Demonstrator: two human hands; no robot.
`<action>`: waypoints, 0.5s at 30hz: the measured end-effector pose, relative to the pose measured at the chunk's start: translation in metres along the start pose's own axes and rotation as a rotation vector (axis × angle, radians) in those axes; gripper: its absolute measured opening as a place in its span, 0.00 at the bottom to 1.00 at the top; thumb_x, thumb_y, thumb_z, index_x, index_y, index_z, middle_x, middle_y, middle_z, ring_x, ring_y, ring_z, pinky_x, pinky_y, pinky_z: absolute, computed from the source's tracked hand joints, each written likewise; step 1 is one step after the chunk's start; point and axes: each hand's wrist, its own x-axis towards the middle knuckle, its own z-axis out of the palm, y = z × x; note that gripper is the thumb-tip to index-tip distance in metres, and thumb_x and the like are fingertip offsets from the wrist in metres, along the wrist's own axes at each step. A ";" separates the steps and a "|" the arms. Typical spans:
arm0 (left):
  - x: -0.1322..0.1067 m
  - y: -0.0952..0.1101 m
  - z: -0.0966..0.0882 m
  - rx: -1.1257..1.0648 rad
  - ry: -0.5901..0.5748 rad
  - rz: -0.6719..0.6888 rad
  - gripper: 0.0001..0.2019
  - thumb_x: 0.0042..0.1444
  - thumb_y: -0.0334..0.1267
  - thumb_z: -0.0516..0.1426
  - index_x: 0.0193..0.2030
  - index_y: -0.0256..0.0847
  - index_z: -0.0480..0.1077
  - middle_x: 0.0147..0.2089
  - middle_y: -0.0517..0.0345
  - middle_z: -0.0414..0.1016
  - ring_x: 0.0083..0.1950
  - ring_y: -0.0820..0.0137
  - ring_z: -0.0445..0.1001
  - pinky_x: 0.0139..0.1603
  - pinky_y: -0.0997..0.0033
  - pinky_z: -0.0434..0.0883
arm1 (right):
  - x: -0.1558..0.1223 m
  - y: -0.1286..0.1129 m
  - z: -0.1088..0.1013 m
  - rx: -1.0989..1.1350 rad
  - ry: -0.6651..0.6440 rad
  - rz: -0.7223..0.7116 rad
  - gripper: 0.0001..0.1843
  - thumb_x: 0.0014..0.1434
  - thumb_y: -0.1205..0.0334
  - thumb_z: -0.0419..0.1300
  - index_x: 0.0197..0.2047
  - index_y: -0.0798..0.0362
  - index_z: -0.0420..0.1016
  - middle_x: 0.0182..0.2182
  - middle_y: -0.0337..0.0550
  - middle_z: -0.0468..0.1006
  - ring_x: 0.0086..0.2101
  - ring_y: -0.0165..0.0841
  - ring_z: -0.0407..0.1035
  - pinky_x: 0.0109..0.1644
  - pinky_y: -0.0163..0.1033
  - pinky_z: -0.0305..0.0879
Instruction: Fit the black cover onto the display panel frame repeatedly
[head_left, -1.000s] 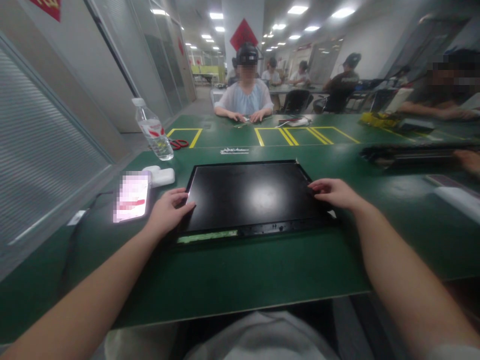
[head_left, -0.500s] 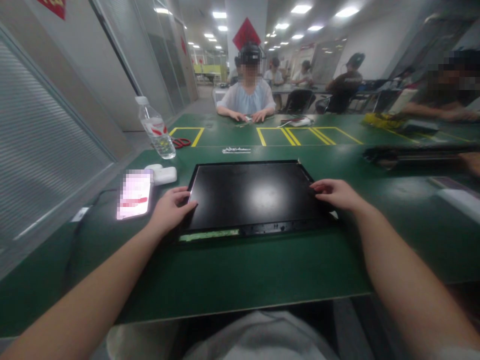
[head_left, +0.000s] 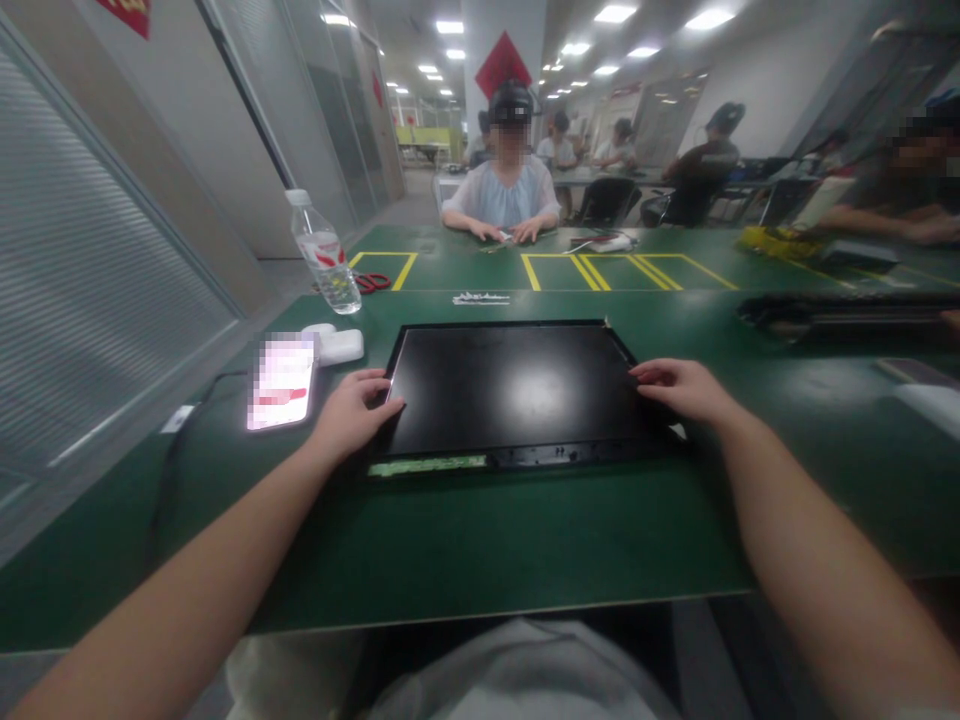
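Note:
A flat black screen panel [head_left: 510, 385] lies on the green table [head_left: 487, 540] in front of me, with a greenish strip along its near edge. My left hand [head_left: 352, 415] rests on the panel's left edge, fingers curled over it. On the right edge sits my right hand [head_left: 679, 388], its fingers bent against the frame. Both hands grip the panel, which lies flat.
A lit phone [head_left: 282, 382] with a cable lies left of the panel, beside a white charger block [head_left: 339, 345]. A water bottle [head_left: 324, 255] and red scissors [head_left: 371, 282] stand farther back. Small screws [head_left: 480, 297] lie behind the panel. Other people sit at the far tables; another dark panel [head_left: 840, 312] lies right.
Both hands stay on the panel's edges. The view has shifted slightly to the left, so everything sits a little further right in the picture.

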 end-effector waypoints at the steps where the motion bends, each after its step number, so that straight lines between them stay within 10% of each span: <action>1: 0.000 0.000 0.000 0.002 -0.003 0.000 0.27 0.55 0.54 0.63 0.52 0.35 0.83 0.69 0.36 0.74 0.64 0.44 0.77 0.69 0.46 0.73 | 0.000 -0.001 0.000 0.004 0.004 0.001 0.16 0.50 0.61 0.70 0.45 0.50 0.88 0.38 0.46 0.87 0.35 0.39 0.79 0.42 0.44 0.78; 15: 0.001 0.003 -0.001 -0.004 0.007 0.016 0.22 0.54 0.51 0.65 0.48 0.35 0.83 0.67 0.35 0.74 0.67 0.44 0.76 0.70 0.47 0.73 | -0.003 -0.009 0.003 -0.009 0.024 0.031 0.14 0.54 0.64 0.68 0.44 0.50 0.88 0.38 0.47 0.87 0.38 0.41 0.80 0.49 0.47 0.78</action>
